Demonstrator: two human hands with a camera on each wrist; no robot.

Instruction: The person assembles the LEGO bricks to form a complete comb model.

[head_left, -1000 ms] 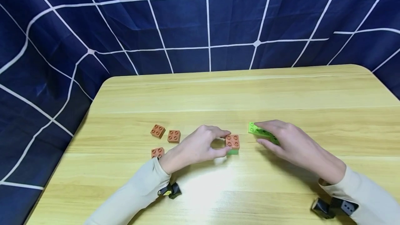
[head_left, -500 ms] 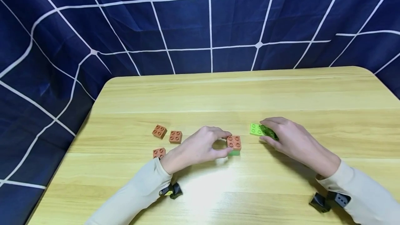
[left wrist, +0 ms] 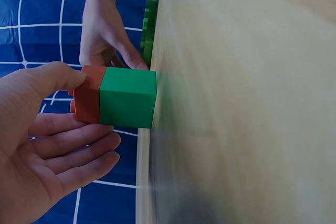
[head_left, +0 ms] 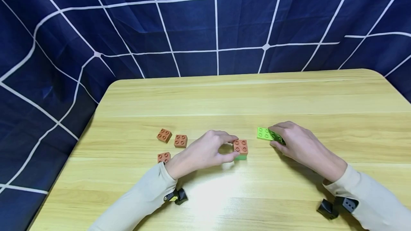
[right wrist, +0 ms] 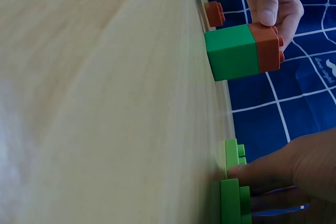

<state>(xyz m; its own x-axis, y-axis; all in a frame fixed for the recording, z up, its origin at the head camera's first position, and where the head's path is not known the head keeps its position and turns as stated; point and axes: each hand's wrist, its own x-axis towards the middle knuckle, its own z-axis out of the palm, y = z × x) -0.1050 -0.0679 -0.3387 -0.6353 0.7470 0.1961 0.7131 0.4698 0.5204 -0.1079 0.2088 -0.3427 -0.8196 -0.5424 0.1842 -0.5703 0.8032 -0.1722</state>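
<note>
My left hand [head_left: 208,150] pinches an orange brick [head_left: 240,146] between thumb and fingers. That brick sits on a taller green block [left wrist: 128,97], which stands on the table. To the right, my right hand [head_left: 297,142] has thumb and index finger at opposite sides of a light green studded brick [head_left: 264,133] lying flat on the table. Part of this piece lies in shadow beneath the fingers. In the right wrist view, the thumb touches near where one light green brick [right wrist: 231,155] meets another green brick [right wrist: 230,203]. The other fingers partly hide them.
Left of my left hand lie loose orange bricks: one at the back [head_left: 164,135], one beside it [head_left: 181,140], and one nearer the wrist [head_left: 164,157], partly covered by the arm. A dark blue curtain [head_left: 192,24] hangs behind the wooden table [head_left: 199,99].
My right hand has shifted slightly right, uncovering more of the light green brick's studs. The left hand keeps its grip on the orange brick. The head view has moved slightly.
</note>
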